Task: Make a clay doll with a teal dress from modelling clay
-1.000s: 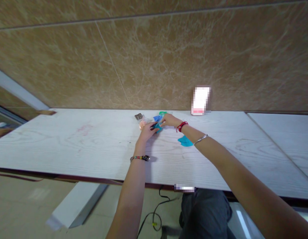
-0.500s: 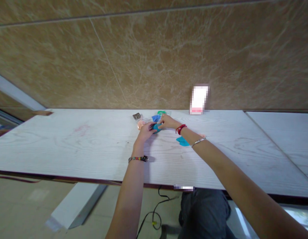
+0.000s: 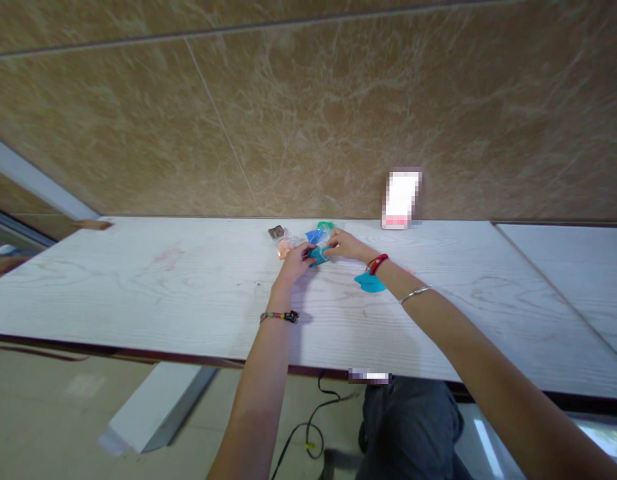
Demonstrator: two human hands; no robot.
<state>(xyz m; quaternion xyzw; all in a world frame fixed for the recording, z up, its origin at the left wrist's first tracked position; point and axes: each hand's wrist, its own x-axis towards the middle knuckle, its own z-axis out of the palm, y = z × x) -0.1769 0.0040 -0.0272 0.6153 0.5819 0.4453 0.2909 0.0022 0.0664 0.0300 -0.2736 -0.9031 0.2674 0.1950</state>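
Both my hands meet at the far middle of a white wood-grain table (image 3: 163, 293). My left hand (image 3: 296, 261) and my right hand (image 3: 346, 245) pinch a small teal piece (image 3: 319, 255) between their fingertips. Just behind them lie small clear bags with blue (image 3: 314, 236), green (image 3: 325, 227) and orange (image 3: 285, 248) contents, and a dark small item (image 3: 276, 232). A second flat teal piece (image 3: 369, 283) lies on the table under my right wrist.
A white and pink card (image 3: 401, 200) leans against the brown marbled wall (image 3: 308, 113) at the back. A second table top (image 3: 578, 267) adjoins on the right. Below the front edge are a black cable (image 3: 308, 427) and a white beam (image 3: 153, 413) on the floor.
My right forearm has shifted slightly right and nearer. Both hands stay on the teal piece at the same spot.
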